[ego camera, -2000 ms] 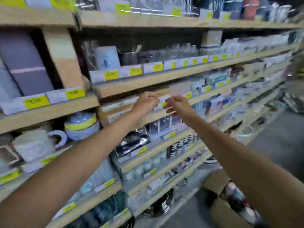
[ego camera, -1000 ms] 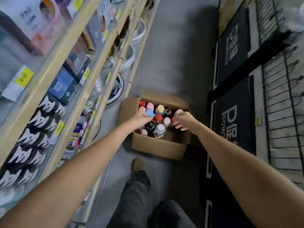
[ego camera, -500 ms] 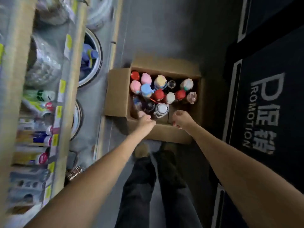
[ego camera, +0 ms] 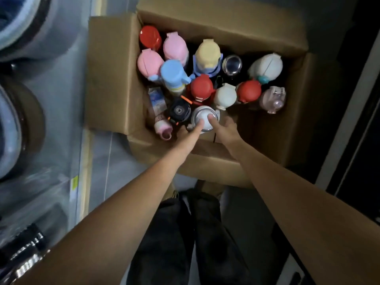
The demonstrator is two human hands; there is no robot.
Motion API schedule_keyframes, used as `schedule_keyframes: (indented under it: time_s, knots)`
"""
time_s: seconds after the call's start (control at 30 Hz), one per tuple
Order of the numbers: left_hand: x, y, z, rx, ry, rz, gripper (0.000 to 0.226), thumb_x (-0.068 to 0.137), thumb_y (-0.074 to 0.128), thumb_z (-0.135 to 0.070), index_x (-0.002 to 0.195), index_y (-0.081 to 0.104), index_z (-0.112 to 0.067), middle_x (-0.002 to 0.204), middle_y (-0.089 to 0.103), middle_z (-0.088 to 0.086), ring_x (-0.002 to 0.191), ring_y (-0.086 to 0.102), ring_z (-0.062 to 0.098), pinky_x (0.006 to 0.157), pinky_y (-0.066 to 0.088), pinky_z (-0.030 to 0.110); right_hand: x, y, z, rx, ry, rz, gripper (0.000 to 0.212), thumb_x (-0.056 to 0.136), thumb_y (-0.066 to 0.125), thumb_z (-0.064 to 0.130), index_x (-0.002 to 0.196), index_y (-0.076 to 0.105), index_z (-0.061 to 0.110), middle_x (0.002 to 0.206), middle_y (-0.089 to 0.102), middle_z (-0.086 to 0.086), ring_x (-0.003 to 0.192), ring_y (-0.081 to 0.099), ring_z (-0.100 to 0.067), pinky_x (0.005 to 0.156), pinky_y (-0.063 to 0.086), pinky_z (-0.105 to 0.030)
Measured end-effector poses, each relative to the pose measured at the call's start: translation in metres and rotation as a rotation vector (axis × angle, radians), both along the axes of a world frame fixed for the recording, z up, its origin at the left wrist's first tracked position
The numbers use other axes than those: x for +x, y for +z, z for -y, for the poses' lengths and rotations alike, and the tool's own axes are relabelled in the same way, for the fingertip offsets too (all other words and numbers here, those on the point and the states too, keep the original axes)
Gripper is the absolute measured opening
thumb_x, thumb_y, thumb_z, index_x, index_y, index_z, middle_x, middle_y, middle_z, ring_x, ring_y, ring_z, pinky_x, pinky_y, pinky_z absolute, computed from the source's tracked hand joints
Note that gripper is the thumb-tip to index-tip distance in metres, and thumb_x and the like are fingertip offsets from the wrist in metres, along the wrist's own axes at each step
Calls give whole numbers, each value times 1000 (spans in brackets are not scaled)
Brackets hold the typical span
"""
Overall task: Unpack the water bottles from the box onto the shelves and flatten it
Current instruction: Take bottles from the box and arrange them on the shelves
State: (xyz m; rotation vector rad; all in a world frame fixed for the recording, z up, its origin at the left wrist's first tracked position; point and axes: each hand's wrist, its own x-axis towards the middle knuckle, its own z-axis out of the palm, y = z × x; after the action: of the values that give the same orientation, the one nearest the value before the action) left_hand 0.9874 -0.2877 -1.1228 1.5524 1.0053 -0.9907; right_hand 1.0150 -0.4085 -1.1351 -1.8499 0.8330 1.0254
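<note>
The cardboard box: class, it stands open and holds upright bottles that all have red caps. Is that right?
No. The head view shows the cardboard box open with upright bottles, but the caps differ: a red cap, a pink cap, a blue cap, a yellow cap.

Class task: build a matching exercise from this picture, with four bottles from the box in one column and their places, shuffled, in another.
Bottles: 1 yellow-capped bottle; 2 black-lidded bottle; 3 silver-rimmed bottle; 4 clear pink bottle.
Places: A touched by left hand and right hand; B far row of the box; C right end; D just left of the silver-rimmed bottle.
Pairs: 1-B, 2-D, 3-A, 4-C.
</note>
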Motion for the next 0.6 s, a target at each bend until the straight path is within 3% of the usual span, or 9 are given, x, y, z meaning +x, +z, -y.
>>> schedule_keyframes:
  time_s: [0.07,0.17,0.23,0.3,0.4,0.5,0.6]
  knots:
    - [0,-22,2,-42,51,12,82,85,51,-62,148,26,-15,153,30,-2,140,28,13,97,21,20,0,-23,3,50,-25,-25,88,81,60,60,148,27,15,152,28,-9,141,28,-26,116,25,-44]
    - [1,-53,3,-97,116,48,76,86,57,-54,145,30,-14,147,40,-2,132,36,9,94,24,18,-4,-53,9,192,-85,18,65,79,65,58,131,45,26,137,46,5,132,41,-15,114,29,-38]
    - [2,-62,4,-126,120,71,74,86,59,-51,144,32,-15,139,46,-5,126,43,6,92,28,13,-3,-60,11,284,-118,12,73,77,64,60,137,38,28,127,47,14,122,46,-5,104,30,-31]
    - [3,-69,3,-174,117,99,70,86,59,-50,143,33,-19,124,47,-13,109,47,-6,84,31,4,-1,-66,11,351,-119,6,84,75,61,62,145,27,30,127,46,19,111,45,4,95,26,-29]
    - [2,-73,-1,-250,111,79,67,86,58,-53,142,31,-28,115,43,-22,105,41,-4,91,31,16,0,-69,10,385,-85,9,92,73,57,61,150,13,33,137,38,19,120,37,1,95,23,-29]
    - [-3,-76,-3,-261,96,100,24,87,60,-47,103,56,-29,85,63,-31,85,58,-11,72,41,7,0,-67,11,389,-92,12,88,74,59,60,147,15,38,134,40,19,121,40,-3,100,31,-32]
    - [-4,-70,-1,-237,57,132,18,88,59,-45,80,58,-28,67,65,-33,73,61,-15,67,42,9,-2,-65,7,384,-157,5,67,81,62,53,138,29,41,134,50,11,121,51,-13,101,43,-47]
